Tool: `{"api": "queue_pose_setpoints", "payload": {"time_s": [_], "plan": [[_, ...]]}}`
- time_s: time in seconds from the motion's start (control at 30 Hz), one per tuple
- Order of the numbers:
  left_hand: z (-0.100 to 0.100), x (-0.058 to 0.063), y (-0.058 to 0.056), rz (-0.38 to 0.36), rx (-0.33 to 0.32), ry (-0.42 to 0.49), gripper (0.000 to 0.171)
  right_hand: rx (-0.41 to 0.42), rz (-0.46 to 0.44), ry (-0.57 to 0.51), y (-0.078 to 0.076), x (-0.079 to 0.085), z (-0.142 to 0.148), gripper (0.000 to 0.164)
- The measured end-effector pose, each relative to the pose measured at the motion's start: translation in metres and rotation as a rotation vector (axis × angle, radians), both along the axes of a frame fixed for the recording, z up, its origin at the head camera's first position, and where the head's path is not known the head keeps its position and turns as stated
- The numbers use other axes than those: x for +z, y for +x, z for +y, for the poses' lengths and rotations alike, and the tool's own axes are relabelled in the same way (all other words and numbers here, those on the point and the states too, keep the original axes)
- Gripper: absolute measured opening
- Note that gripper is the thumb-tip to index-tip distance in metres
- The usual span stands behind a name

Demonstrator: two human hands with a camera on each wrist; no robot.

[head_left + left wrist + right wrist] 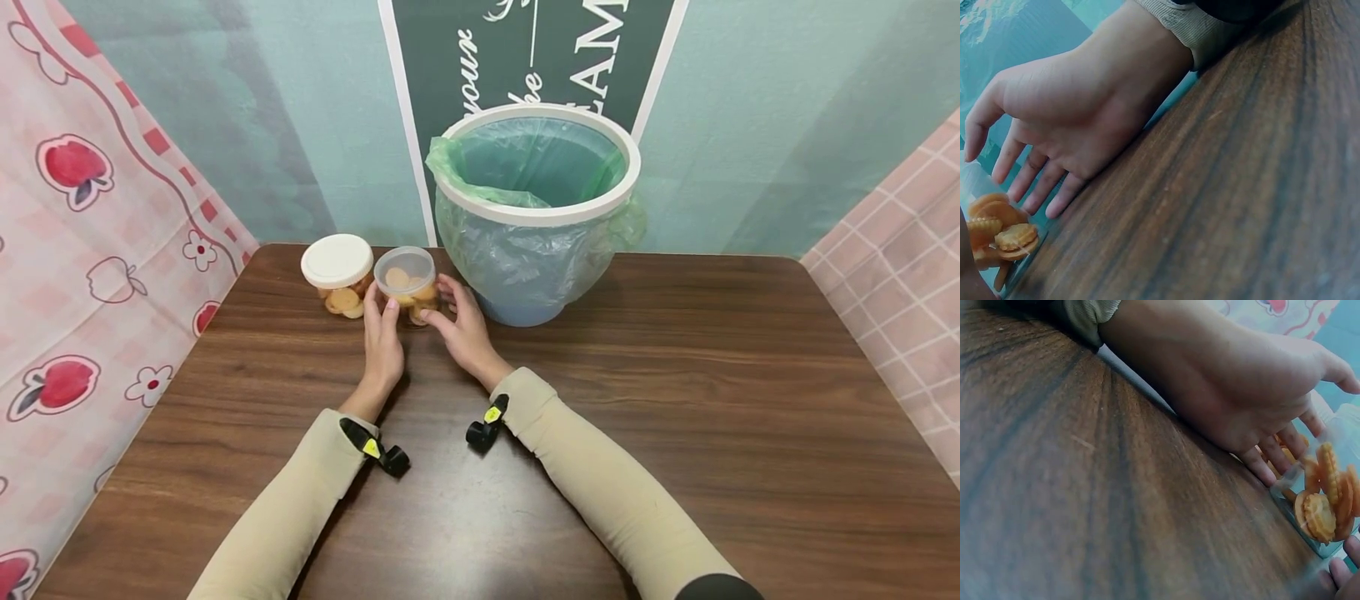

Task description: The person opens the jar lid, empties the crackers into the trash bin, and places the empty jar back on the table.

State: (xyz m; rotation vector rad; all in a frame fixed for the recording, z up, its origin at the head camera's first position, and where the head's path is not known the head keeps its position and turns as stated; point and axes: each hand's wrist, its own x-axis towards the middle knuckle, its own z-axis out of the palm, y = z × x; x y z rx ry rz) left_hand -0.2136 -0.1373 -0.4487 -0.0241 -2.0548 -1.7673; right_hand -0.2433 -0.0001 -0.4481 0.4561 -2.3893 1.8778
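Note:
A clear jar of cookies (407,283) with a pale, translucent top stands on the table between both hands. My left hand (383,350) is on its left side, thumb toward the front; the right wrist view shows those left fingers (1263,464) along the jar wall. On the other side, my right hand (468,337) has its thumb against the front and its fingers round the right side. Round sandwich cookies (1319,515) show through the wall. Just left of my left fingers stands a second cookie jar (337,271) with a white lid.
A blue trash bin (517,312) with a white rim and a green plastic bag (487,196) stands close to the right of the jars. The brown wooden table (712,375) runs back to a blue cloth wall. Pink patterned cloth (67,250) hangs at the left.

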Motion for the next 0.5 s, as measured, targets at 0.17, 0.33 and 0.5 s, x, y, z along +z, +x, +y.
{"api": "queue_pose_setpoints", "payload": {"time_s": [0.17, 0.33, 0.5], "plan": [[-0.0014, 0.0014, -0.0003, -0.022, -0.002, -0.012, 0.054, 0.003, -0.003, 0.006, 0.0000, 0.0016, -0.0001, 0.067], [-0.0018, 0.0015, -0.0011, -0.043, -0.001, -0.022, 0.052, 0.015, -0.023, -0.054, 0.0006, 0.0028, 0.0000, 0.066], [-0.0006, 0.0009, 0.0011, -0.064, -0.002, -0.015, 0.053, 0.025, -0.031, -0.070, 0.0019, 0.0012, 0.0009, 0.067]]}}
